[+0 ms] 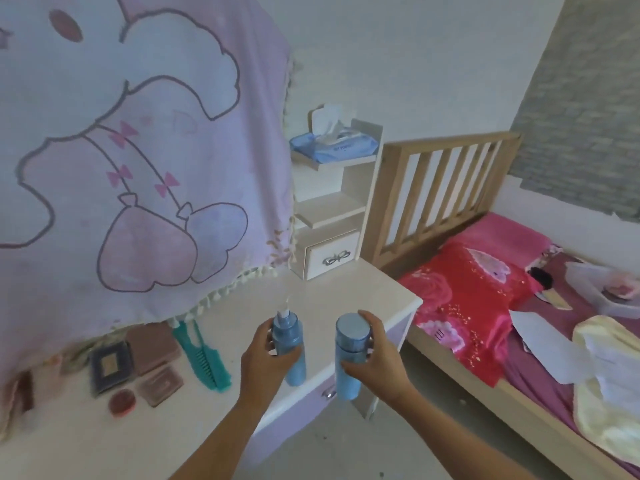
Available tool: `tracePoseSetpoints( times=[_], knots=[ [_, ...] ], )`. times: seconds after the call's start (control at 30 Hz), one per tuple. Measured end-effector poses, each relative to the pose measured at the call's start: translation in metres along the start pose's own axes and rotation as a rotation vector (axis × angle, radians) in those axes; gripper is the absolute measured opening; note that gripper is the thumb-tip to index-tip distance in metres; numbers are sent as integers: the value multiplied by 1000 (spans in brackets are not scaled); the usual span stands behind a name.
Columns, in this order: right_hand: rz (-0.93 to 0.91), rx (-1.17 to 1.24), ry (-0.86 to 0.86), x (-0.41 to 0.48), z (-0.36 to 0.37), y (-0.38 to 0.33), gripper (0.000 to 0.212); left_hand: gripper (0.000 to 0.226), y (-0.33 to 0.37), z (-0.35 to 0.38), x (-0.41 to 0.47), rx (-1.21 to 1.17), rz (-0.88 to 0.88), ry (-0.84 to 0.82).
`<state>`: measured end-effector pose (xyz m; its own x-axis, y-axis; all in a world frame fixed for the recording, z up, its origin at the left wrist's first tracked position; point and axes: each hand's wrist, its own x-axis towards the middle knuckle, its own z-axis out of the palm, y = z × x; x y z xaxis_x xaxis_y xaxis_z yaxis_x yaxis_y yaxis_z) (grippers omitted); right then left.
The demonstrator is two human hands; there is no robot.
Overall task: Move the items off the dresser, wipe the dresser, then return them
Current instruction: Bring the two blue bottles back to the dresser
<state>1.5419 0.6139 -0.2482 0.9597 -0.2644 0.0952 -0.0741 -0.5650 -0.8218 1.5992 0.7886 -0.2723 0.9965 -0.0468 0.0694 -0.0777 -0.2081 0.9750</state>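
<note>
My left hand [265,355] grips a blue pump bottle [289,336] with a white nozzle, held over the right part of the white dresser top [346,299]. My right hand [374,358] grips a blue capped bottle [349,355] just past the dresser's front edge. On the dresser's left lie a teal comb [204,358], several brown and dark makeup cases [152,344] and a small round red compact [122,401].
A pink cartoon blanket [121,150] hangs over the dresser's back. A small white shelf unit [332,209] with a drawer carries a pack of wet wipes [332,140]. To the right stands a wooden bed [440,188] with red and pink bedding, papers and a tray.
</note>
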Motion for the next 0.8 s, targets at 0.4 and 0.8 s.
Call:
tracePoseSetpoints(
  times=[0.4, 0.8],
  knots=[
    [-102, 155, -153, 168, 67, 2, 72, 53, -48, 9, 128, 51, -110, 242],
    [-58, 171, -171, 332, 134, 0, 73, 46, -79, 30, 279, 36, -76, 300]
  ],
)
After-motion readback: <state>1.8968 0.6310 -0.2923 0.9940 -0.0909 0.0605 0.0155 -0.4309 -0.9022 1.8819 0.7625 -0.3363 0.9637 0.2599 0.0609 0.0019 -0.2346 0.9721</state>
